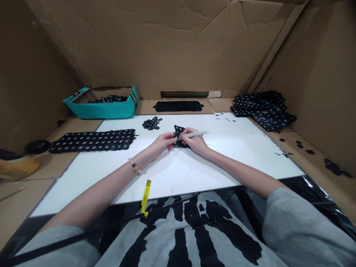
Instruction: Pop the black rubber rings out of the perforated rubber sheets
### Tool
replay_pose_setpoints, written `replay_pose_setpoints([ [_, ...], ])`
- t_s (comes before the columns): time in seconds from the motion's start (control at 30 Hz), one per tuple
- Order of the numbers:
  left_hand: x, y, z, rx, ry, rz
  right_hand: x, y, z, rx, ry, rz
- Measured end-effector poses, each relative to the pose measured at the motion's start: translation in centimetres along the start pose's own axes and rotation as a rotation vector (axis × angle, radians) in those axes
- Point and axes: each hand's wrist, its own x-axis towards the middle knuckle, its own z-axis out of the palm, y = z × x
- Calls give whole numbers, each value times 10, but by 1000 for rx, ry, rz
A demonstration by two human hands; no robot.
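Observation:
At the middle of the white board (pixel 155 174) lies a small black sheet piece with pale round dots (pixel 180 130). My left hand (pixel 163 142), with a bead bracelet on its wrist, pinches the left edge of that piece between thumb and fingers. A slim white pen-like tool (pixel 198 133) is gripped in my right hand (pixel 196 142), its tip end down at the dotted piece. The tip itself is too small to make out. Left of the piece sits a little pile of black rings (pixel 151 123).
A long dotted black sheet (pixel 94 141) lies at left, another dark sheet (pixel 178 106) at the back. The teal box (pixel 101 110) holds black rings. Crumpled dotted sheets (pixel 264 109) lie at back right, with black scraps (pixel 335 167) nearer. Cardboard walls (pixel 167 48) enclose the board.

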Motion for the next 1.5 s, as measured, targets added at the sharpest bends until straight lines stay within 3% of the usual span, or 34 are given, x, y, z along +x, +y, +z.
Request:
replay_pose_setpoints([
  [0.13,-2,7,0,113,36,3,2,-2,-3,132,-22,40],
  [0.3,-8,18,-1,149,-29,-34,5,-5,-8,209,-20,138],
  [0.57,-2,6,-7,156,10,17,4,-11,-11,223,-101,215],
  [1.17,-2,4,-2,35,70,-13,-4,-15,-6,148,-77,188],
  [1.4,-3,5,-1,-2,114,-48,-15,-17,3,-81,-44,-12],
  [1.5,-2,6,-3,-11,120,-64,-11,-12,4,-111,-34,-35],
])
